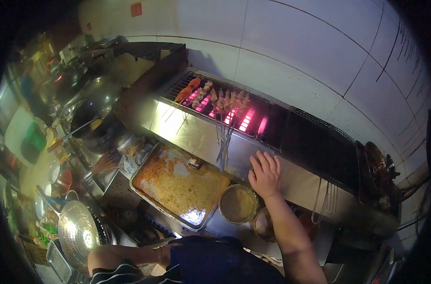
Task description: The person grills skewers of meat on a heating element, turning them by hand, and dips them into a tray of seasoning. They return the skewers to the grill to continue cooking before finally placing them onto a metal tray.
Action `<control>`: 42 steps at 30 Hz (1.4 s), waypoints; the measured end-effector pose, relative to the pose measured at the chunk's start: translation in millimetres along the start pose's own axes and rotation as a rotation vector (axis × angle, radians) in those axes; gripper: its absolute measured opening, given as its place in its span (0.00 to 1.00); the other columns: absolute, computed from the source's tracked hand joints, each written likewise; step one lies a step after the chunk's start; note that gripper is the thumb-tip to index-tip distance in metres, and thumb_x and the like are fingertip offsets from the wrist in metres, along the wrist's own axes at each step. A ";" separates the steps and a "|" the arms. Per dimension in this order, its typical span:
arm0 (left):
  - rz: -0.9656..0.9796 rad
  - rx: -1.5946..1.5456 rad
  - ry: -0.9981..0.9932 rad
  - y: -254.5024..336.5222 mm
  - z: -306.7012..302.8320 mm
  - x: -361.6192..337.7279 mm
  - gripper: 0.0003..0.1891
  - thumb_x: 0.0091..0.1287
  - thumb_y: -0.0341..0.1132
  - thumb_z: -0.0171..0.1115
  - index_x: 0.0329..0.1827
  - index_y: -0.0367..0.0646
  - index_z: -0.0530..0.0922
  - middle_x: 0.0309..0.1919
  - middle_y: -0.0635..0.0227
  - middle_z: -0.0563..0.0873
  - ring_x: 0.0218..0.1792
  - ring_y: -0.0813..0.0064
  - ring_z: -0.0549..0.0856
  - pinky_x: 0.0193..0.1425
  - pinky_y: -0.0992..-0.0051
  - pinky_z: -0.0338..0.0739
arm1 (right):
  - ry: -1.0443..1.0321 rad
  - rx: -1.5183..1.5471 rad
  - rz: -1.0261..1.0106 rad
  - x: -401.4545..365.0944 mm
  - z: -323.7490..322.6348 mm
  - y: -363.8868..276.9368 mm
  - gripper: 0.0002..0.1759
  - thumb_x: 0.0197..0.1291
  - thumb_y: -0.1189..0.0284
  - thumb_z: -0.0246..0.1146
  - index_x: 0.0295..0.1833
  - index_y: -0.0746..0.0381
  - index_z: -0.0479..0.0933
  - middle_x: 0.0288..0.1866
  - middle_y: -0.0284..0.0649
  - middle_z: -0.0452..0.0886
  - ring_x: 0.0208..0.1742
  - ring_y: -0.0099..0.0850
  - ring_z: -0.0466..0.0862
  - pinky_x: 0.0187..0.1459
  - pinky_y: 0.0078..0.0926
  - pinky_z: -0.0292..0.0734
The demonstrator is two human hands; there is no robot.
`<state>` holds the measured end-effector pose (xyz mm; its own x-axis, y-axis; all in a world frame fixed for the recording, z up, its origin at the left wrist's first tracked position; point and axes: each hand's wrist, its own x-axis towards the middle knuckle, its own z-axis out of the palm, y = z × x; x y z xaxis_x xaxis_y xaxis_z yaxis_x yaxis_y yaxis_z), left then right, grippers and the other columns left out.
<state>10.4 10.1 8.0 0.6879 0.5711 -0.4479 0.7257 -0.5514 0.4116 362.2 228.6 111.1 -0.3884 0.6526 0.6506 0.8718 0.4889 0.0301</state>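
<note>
My right hand (265,175) lies on the steel front ledge (291,170) of a long grill, fingers stretched out and nothing held. Left of it, a bunch of meat skewers (229,102) rests over the glowing bars, handles hanging over the ledge near my fingers. An orange-red skewer (187,91) and a paler meat skewer (202,93) lie further left on the grate. My left forearm (125,258) bends across the front of my body. The left hand (164,255) is mostly hidden at the dark apron, so its fingers do not show.
Below the ledge sit a seasoning-covered tray (177,182) and a round tub (238,203). A wok (94,106) with a ladle and a perforated strainer (78,232) stand left. Wire tools (326,203) hang on the grill's front right. Dark pans (376,163) are at the far right.
</note>
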 end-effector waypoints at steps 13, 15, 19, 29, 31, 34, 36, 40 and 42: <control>0.010 0.000 -0.010 1.9 -1.7 3.7 0.39 0.50 0.53 0.69 0.65 0.47 0.69 0.49 0.58 0.83 0.47 0.54 0.84 0.49 0.61 0.79 | 0.018 -0.003 -0.008 -0.8 1.8 1.2 0.22 0.51 0.66 0.63 0.55 0.51 0.78 0.63 0.34 0.74 0.65 0.35 0.70 0.70 0.48 0.57; 0.012 0.000 -0.013 1.9 -2.0 5.5 0.39 0.50 0.53 0.69 0.65 0.47 0.69 0.50 0.58 0.82 0.47 0.54 0.84 0.49 0.61 0.79 | 0.027 0.002 -0.015 -0.2 1.5 0.9 0.21 0.51 0.66 0.63 0.54 0.52 0.79 0.63 0.35 0.74 0.65 0.36 0.70 0.69 0.48 0.58; 0.012 0.001 -0.015 2.9 -3.2 6.3 0.39 0.50 0.53 0.69 0.65 0.47 0.69 0.50 0.58 0.82 0.47 0.54 0.84 0.49 0.61 0.79 | 0.045 -0.032 -0.002 0.4 0.9 0.1 0.22 0.50 0.65 0.63 0.55 0.50 0.78 0.64 0.36 0.73 0.66 0.36 0.70 0.68 0.51 0.60; 0.011 -0.004 -0.020 4.3 -2.0 10.1 0.40 0.49 0.52 0.69 0.66 0.46 0.69 0.50 0.57 0.82 0.47 0.54 0.84 0.50 0.61 0.79 | 0.056 -0.012 -0.008 -2.1 5.3 2.3 0.28 0.49 0.65 0.63 0.60 0.48 0.75 0.66 0.38 0.72 0.67 0.38 0.70 0.70 0.56 0.57; 0.011 -0.004 -0.020 4.3 -2.2 10.9 0.40 0.49 0.52 0.69 0.66 0.46 0.69 0.50 0.57 0.82 0.47 0.54 0.84 0.50 0.61 0.79 | 0.057 0.001 -0.015 -1.8 4.9 2.2 0.28 0.49 0.66 0.63 0.60 0.50 0.75 0.64 0.38 0.73 0.66 0.38 0.70 0.70 0.57 0.56; 0.011 0.000 -0.019 4.6 -2.0 11.5 0.40 0.49 0.52 0.69 0.66 0.46 0.68 0.51 0.57 0.82 0.47 0.54 0.84 0.50 0.61 0.79 | 0.042 0.015 -0.022 0.1 0.8 0.3 0.26 0.49 0.68 0.63 0.58 0.53 0.76 0.62 0.38 0.76 0.66 0.39 0.72 0.70 0.58 0.56; 0.010 0.002 -0.020 4.9 -1.7 11.7 0.40 0.49 0.52 0.69 0.66 0.46 0.68 0.51 0.57 0.82 0.47 0.54 0.84 0.50 0.61 0.79 | 0.032 0.017 -0.015 0.8 -1.6 -0.7 0.24 0.49 0.68 0.63 0.56 0.54 0.77 0.61 0.37 0.77 0.65 0.38 0.72 0.70 0.58 0.56; 0.009 -0.002 -0.022 6.0 -2.6 12.4 0.40 0.49 0.52 0.69 0.66 0.46 0.68 0.51 0.57 0.82 0.47 0.54 0.84 0.50 0.61 0.79 | 0.011 0.065 -0.005 0.0 1.8 1.2 0.23 0.50 0.68 0.63 0.55 0.54 0.78 0.62 0.39 0.76 0.67 0.39 0.70 0.70 0.55 0.56; 0.010 0.001 -0.022 7.2 -2.3 12.7 0.40 0.49 0.52 0.69 0.66 0.46 0.68 0.51 0.57 0.82 0.47 0.54 0.83 0.50 0.61 0.79 | 0.008 0.083 -0.016 -2.3 6.5 4.4 0.24 0.50 0.69 0.63 0.56 0.54 0.78 0.63 0.40 0.75 0.68 0.40 0.69 0.70 0.54 0.56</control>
<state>24.4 14.8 7.1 0.6948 0.5521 -0.4609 0.7186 -0.5577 0.4153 365.0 233.0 104.8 -0.3993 0.6395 0.6569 0.8376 0.5458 -0.0221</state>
